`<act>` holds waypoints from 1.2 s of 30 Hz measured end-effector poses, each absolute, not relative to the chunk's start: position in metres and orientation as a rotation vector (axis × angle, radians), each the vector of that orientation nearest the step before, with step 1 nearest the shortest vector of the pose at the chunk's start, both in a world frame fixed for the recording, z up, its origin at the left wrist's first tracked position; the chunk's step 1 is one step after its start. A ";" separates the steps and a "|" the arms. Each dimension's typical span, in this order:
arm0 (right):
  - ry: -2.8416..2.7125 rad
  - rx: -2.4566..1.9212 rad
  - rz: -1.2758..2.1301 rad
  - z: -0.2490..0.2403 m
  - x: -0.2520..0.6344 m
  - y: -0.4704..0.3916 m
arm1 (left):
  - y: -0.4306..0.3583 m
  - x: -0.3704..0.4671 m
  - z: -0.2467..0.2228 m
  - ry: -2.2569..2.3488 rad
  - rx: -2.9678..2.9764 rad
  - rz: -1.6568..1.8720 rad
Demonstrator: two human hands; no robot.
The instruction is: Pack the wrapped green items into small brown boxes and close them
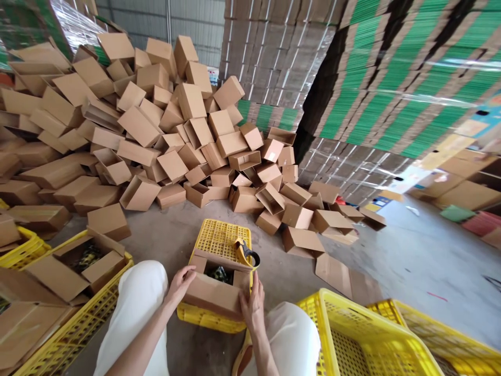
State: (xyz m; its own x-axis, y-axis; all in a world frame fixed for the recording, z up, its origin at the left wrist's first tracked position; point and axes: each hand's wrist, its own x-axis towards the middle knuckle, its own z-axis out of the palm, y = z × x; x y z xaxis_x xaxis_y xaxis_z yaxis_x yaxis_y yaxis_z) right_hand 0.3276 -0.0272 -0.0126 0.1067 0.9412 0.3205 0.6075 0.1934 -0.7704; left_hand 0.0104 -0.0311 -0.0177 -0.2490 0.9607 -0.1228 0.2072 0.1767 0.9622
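Observation:
Between my knees a cardboard box (213,293) rests on an upturned yellow crate (219,237). Its top flaps stand apart, and something dark and shiny in clear plastic (219,274) shows inside. My left hand (180,284) is at the box's left end, fingers bent over the flap's edge. At the right end, my right hand (253,303) has its thumb on the near side and its fingers along the end wall. A yellow tape dispenser (245,251) with a dark roll lies on the crate just behind the box, close to my right fingertips.
A large heap of cardboard boxes (156,130) rises ahead. On my left a yellow crate (90,308) holds open boxes with dark packed items. Yellow crates (352,329) stand at my right. Flattened cardboard (348,279) lies on the floor, and tall strapped stacks (364,78) stand behind.

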 end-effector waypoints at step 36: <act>-1.592 -1.656 0.478 -0.001 0.307 -0.029 | -0.032 0.018 -0.035 1.810 1.239 1.042</act>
